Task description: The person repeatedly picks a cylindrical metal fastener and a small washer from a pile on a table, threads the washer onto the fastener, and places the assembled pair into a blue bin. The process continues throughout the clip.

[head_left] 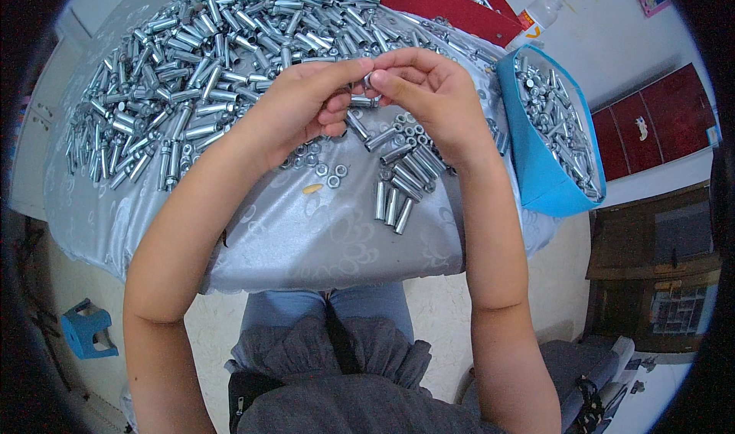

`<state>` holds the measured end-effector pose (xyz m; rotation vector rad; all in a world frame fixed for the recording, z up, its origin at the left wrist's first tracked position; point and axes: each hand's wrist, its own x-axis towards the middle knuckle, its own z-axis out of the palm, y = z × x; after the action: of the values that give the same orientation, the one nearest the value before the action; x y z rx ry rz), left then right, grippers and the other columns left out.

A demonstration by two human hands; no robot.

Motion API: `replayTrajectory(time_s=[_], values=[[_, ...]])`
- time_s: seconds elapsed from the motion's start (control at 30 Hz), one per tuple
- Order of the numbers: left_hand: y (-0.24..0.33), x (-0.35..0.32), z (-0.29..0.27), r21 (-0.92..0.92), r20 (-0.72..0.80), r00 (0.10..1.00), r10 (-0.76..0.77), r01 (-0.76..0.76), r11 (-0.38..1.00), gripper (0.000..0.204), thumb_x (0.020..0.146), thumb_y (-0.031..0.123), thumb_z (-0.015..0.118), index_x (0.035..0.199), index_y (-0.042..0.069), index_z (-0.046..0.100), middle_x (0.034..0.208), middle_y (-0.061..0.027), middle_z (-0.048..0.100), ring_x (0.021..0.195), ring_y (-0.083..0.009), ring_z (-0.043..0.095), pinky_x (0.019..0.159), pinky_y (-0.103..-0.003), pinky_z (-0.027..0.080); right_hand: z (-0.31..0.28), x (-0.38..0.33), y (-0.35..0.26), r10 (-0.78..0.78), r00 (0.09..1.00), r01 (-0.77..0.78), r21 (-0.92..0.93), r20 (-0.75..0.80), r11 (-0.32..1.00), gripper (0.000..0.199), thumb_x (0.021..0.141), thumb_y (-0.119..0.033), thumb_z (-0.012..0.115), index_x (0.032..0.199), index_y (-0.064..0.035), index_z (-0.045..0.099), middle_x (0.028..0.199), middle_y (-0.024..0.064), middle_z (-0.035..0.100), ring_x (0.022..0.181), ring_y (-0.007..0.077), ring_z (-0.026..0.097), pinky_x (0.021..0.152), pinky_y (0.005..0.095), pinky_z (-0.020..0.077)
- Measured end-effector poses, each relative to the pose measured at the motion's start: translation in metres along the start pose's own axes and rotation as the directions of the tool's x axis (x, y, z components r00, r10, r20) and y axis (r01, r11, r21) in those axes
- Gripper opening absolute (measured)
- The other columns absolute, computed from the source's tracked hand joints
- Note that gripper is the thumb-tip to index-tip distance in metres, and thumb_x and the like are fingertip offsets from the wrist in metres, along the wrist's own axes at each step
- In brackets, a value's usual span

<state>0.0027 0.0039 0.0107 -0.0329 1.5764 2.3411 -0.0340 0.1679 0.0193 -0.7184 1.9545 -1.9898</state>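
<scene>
My left hand [306, 105] and my right hand [429, 97] meet above the table, fingertips pinched together on one small metal bolt with a nut [366, 88]. Below the hands lie a short row of metal sleeve bolts [394, 197] and a scatter of loose nuts and washers [325, 170] on the silver-grey tablecloth [306, 243]. A big heap of the same shiny bolts [199, 59] fills the table's far left and middle.
A blue bag [536, 166] full of bolts stands at the table's right edge. A red box [444, 5] and a plastic bottle [540, 17] sit at the back. A blue stool [86, 331] stands on the floor at the left; dark wooden furniture [651, 265] at the right.
</scene>
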Motion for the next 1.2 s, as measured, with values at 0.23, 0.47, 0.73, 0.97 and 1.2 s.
replayTrajectory(time_s=[0.23, 0.47, 0.73, 0.97, 1.2], values=[[-0.005, 0.002, -0.005, 0.089, 0.005, 1.0, 0.025, -0.026, 0.996, 0.045, 0.081, 0.051, 0.052, 0.069, 0.007, 0.051, 0.051, 0.0042, 0.036, 0.044, -0.0055, 0.034, 0.042, -0.02, 0.03, 0.002, -0.001, 0.001, 0.074, 0.997, -0.076, 0.076, 0.029, 0.994, 0.019, 0.079, -0.01, 0.061, 0.094, 0.0007, 0.058, 0.081, 0.0057, 0.062, 0.071, 0.0096, 0.058, 0.061, 0.0198, 0.0459], [-0.005, 0.002, -0.001, 0.005, 0.052, 0.996, 0.075, -0.076, 0.997, 0.045, 0.082, 0.053, 0.048, 0.079, 0.007, 0.049, 0.054, 0.0051, 0.033, 0.045, -0.0048, 0.03, 0.043, -0.018, 0.028, 0.0, -0.003, -0.004, 0.199, 0.974, -0.207, 0.072, 0.112, 0.976, 0.021, 0.078, -0.016, 0.064, 0.093, -0.0018, 0.059, 0.078, 0.0034, 0.061, 0.066, 0.0078, 0.057, 0.054, 0.018, 0.0435], [-0.004, 0.005, -0.006, -0.154, 0.04, 0.995, 0.087, -0.08, 0.985, 0.038, 0.084, 0.048, 0.049, 0.084, 0.01, 0.045, 0.054, 0.0082, 0.024, 0.046, -0.0032, 0.025, 0.043, -0.018, 0.026, 0.01, -0.004, -0.005, -0.041, 0.999, 0.041, 0.013, 0.022, 0.999, 0.023, 0.079, -0.011, 0.062, 0.1, -0.0011, 0.058, 0.08, 0.0041, 0.061, 0.066, 0.0093, 0.058, 0.056, 0.0184, 0.0445], [-0.004, 0.004, -0.005, -0.152, -0.008, 0.998, 0.056, -0.057, 0.987, 0.042, 0.085, 0.049, 0.045, 0.085, 0.006, 0.049, 0.053, 0.0083, 0.025, 0.044, -0.0038, 0.023, 0.04, -0.019, 0.021, 0.01, -0.005, 0.001, -0.371, 0.925, 0.372, -0.399, 0.083, 0.838, 0.02, 0.076, -0.012, 0.063, 0.095, -0.0053, 0.063, 0.087, 0.0057, 0.065, 0.069, 0.0097, 0.058, 0.056, 0.0222, 0.0433], [-0.003, 0.003, -0.001, -0.124, -0.062, 0.997, 0.054, -0.061, 0.99, 0.041, 0.084, 0.049, 0.049, 0.084, 0.007, 0.046, 0.051, 0.0074, 0.029, 0.043, -0.004, 0.026, 0.039, -0.019, 0.021, 0.005, -0.011, -0.004, -0.253, 0.965, 0.226, -0.688, 0.064, 0.689, 0.014, 0.072, -0.014, 0.065, 0.084, -0.0054, 0.063, 0.07, 0.0051, 0.06, 0.059, 0.0113, 0.053, 0.052, 0.023, 0.0416]])
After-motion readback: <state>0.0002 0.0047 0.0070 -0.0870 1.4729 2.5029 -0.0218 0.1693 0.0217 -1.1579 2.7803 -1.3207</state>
